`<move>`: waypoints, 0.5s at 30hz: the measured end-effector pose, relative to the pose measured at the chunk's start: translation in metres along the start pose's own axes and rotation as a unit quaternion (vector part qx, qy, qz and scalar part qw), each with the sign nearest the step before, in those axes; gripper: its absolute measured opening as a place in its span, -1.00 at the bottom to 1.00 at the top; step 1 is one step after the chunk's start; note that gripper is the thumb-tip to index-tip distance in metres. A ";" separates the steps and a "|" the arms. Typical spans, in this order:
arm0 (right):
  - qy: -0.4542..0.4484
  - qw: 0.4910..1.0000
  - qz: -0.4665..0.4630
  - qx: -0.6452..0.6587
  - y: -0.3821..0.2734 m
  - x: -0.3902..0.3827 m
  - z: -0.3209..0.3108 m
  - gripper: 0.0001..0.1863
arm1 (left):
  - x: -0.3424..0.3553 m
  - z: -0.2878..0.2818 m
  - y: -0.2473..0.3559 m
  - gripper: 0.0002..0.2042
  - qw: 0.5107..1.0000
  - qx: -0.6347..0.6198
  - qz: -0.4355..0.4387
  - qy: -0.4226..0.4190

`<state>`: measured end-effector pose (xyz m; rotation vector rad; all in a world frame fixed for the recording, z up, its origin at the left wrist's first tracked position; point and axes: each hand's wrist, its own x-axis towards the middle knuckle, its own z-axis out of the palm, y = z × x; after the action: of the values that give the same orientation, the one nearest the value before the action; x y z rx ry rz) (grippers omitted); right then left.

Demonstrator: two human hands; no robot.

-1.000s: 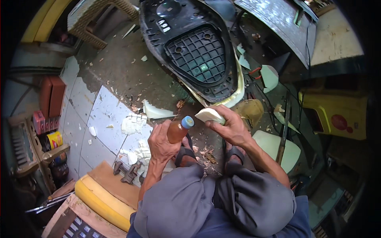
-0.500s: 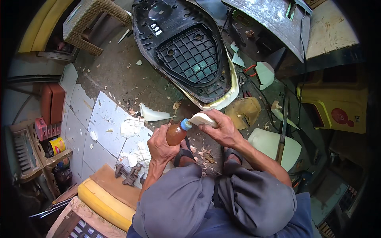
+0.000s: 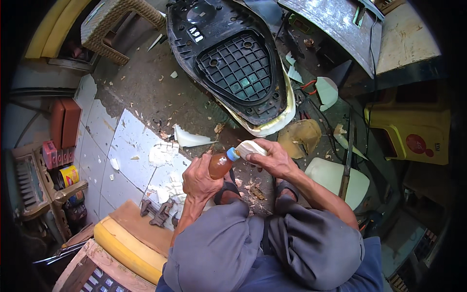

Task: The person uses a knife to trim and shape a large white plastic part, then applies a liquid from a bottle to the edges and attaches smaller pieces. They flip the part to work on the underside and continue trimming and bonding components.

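Observation:
My left hand [image 3: 200, 179] is wrapped round a clear plastic bottle [image 3: 221, 167] of amber-brown liquid, tilted up to the right. The bottle's light blue top [image 3: 233, 154] meets or nearly meets the left edge of a small piece of off-white foam [image 3: 252, 147]. My right hand [image 3: 277, 159] pinches that foam between thumb and fingers. Just beyond both hands lies a black plastic motorcycle seat base [image 3: 194, 63], underside up, with a yellowish-white foam rim [image 3: 287, 111] along its right and near edges.
Foam offcuts [image 3: 190, 138] and crumbs litter the floor and white tiles [image 3: 127, 138]. At right lie a long knife [image 3: 346, 177], a pale foam slab [image 3: 323, 177] and a tan foam scrap [image 3: 300, 136]. A yellow plastic stool [image 3: 413, 129] stands far right; a woven-pattern stool [image 3: 114, 29] stands far left.
The bottle has shifted slightly right and up toward the foam piece, its top now closer to the foam's edge. Both hands keep their grips; the whole view has shifted slightly.

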<state>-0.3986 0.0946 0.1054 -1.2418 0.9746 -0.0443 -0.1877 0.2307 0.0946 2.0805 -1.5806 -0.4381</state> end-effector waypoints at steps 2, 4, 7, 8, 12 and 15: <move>-0.074 0.996 0.002 0.052 0.000 -0.002 0.002 -0.58 | -0.002 0.002 0.002 -0.67 0.999 0.034 -0.009 -0.022; -0.180 0.975 -0.055 0.115 0.010 -0.007 0.010 -0.60 | -0.003 0.007 -0.001 -0.67 0.998 0.043 -0.011 -0.043; -0.256 0.956 -0.042 0.134 -0.027 -0.020 0.004 -0.52 | -0.004 -0.002 -0.002 -0.64 0.994 0.016 -0.097 -0.053; -0.189 0.957 -0.065 0.212 -0.019 -0.020 -0.007 -0.49 | -0.006 0.011 -0.030 -0.59 0.990 -0.039 -0.135 -0.017; -0.024 0.844 -0.156 0.512 -0.015 -0.025 -0.057 -0.47 | 0.021 -0.028 -0.072 -0.53 0.923 -0.295 -0.183 0.164; 0.051 0.802 -0.212 0.556 0.001 -0.031 -0.076 -0.50 | 0.067 -0.052 -0.106 -0.58 0.890 -0.334 -0.182 0.251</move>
<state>-0.4669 0.0524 0.1234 -0.3123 0.5424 -0.9222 -0.0563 0.1985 0.0813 1.7290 -0.6082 -0.4408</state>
